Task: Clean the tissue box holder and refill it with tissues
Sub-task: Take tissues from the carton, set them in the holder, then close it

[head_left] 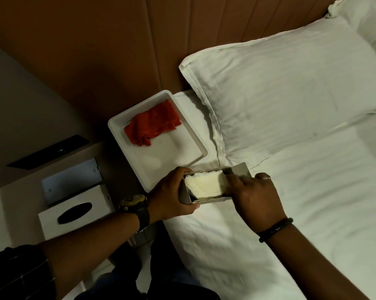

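**Tissues sitting in an open carton on the bed**

While I watch from the head camera, 2 hands work on a small grey carton point(206, 187) resting on the white bed sheet point(291, 213), just below the pillow point(291, 87). It lies open, and a stack of white tissues point(204, 184) fills most of it, the folded edges showing as fine ridges across the top. A flap stands up at the carton's far right end.

My left hand point(171, 198) is wrapped around the carton's left end, thumb along the near side and fingers over the far side, gripping it. My right hand point(254, 198) lies over the right end with its fingers pressed down on the tissues; I cannot tell whether it pinches any of them. A watch point(137, 207) sits on the left wrist and a dark band point(275, 229) on the right.

Beside the carton, touching the left hand's knuckles, is a white tray point(182, 161) at the edge of the bed, holding 1 crumpled red cloth point(152, 125) at its far end.

Well to the left, on the bedside table point(109, 161), stands the white tissue box holder point(74, 213), upright, its dark oval slot facing up. I cannot see inside it.
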Tool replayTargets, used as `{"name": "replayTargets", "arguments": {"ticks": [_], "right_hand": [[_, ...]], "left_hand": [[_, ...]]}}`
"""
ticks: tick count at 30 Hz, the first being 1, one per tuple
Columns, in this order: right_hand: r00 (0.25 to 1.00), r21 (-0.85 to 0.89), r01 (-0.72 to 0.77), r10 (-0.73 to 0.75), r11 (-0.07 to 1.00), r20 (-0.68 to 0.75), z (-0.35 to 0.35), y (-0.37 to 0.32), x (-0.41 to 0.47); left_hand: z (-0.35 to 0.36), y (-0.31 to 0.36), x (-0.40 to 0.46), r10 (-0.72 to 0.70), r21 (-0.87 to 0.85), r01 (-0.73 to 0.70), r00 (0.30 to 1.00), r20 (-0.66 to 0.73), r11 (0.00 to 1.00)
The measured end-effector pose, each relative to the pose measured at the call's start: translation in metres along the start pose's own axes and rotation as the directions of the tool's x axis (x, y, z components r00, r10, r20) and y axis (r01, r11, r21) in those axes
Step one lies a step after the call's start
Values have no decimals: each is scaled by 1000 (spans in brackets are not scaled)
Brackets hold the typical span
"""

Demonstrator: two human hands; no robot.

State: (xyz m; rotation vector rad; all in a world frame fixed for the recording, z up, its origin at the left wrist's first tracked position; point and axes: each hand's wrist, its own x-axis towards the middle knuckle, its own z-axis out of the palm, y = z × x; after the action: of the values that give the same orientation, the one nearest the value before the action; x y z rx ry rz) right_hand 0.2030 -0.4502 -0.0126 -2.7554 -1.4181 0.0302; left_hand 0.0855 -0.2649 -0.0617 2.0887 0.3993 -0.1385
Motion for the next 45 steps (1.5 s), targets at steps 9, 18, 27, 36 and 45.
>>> {"name": "replayTargets", "arguments": {"ticks": [9, 18, 27, 36, 45], "right_hand": [[877, 110, 256, -279, 960, 392, -8, 5, 18], [834, 47, 247, -237, 968, 498, -3, -10, 36], [859, -141, 412, -332, 900, 390, -6, -26, 46], [778, -198, 615, -547, 763, 309, 11, -21, 37], [793, -139, 586, -531, 798, 298, 9, -17, 41]], "left_hand": [[2, -1, -2, 83, 7, -84, 993, 89, 996], [-3, -7, 7, 8, -23, -5, 990, 144, 1000], [-2, -10, 10, -57, -55, 66, 987, 149, 996], [-4, -13, 2, 12, -54, -6, 992, 122, 999], [-6, -14, 3, 12, -62, -3, 990, 141, 998]]}}
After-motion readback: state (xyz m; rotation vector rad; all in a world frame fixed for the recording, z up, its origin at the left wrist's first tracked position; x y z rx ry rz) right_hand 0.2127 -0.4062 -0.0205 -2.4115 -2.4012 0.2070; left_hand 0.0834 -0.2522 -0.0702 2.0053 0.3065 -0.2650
